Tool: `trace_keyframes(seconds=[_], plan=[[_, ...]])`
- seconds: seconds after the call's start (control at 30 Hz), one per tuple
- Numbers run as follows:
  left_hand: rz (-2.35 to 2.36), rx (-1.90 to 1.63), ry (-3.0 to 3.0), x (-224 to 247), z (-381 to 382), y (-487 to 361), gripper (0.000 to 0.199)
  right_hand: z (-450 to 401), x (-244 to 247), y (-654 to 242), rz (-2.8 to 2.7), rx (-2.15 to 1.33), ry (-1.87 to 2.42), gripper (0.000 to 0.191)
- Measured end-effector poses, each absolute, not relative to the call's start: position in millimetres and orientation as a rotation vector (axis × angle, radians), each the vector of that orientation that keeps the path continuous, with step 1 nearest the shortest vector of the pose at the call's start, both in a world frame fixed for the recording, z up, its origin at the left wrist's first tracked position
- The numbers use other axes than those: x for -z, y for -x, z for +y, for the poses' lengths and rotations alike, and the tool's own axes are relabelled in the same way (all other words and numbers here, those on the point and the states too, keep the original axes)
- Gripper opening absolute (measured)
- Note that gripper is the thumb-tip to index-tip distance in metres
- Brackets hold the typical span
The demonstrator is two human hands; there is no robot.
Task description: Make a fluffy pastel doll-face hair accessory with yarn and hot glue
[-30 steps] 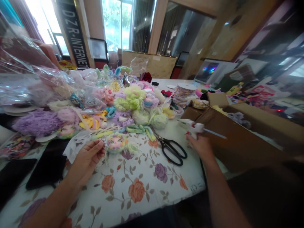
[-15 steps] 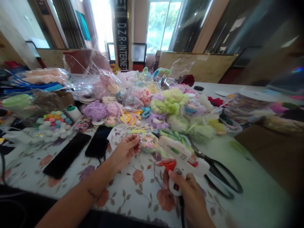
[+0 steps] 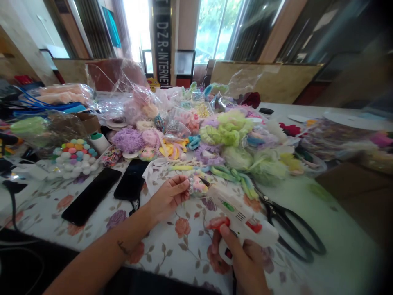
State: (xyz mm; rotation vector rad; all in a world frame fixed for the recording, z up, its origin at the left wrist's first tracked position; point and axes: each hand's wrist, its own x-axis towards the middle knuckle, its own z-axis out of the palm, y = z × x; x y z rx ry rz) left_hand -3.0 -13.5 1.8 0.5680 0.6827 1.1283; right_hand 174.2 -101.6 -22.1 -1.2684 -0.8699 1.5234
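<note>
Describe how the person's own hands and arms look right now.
The left hand and right hand are both ungloved, with no watch or bracelet visible. The left forearm is bare, no sleeve showing, and carries a small, dark, script-like marking, too blurred to read. The right forearm is mostly out of view.

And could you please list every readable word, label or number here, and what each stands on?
"D Z R-INTERNET": tall black sign with white letters; text above is cut off.
Too small or blurred: small yellow label beside the sign; any marks on the white plastic glue gun.
</note>
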Motion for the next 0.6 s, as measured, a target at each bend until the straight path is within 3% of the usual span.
trace_keyframes(seconds=[0.6], plan=[[0.672, -1.098, -0.562, 2, -15, 3, 0.033, -104, 15, -170, -0.892, -1.466, 1.333, 0.043]])
